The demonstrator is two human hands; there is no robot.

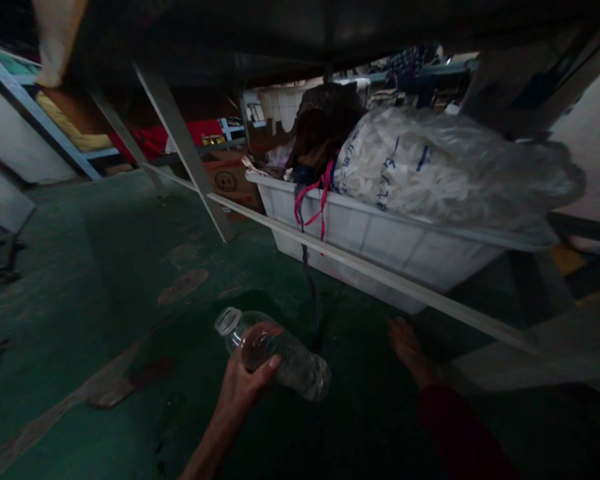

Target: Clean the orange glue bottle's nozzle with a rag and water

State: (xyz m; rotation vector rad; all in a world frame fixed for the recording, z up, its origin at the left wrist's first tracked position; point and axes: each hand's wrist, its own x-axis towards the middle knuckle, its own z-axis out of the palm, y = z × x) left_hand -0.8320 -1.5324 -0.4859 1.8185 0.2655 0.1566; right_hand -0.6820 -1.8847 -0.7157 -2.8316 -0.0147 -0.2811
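My left hand is wrapped around a clear plastic bottle, with the thumb on the near side and the fingers showing through the wall. The bottle lies tilted in my grip, its uncapped mouth pointing to the upper left, and no liquid can be made out in it. Low on the right, my right hand reaches out of a dark red sleeve, below the metal crossbar and near the white bin's lower edge. Its fingers look stretched out and hold nothing that I can see, though shadow dims them.
Under the table stands a white plastic bin with dark cloth, a pink strap and a bulging clear plastic bag. A metal crossbar runs before it. Behind are a cardboard box and table legs; the green floor is stained.
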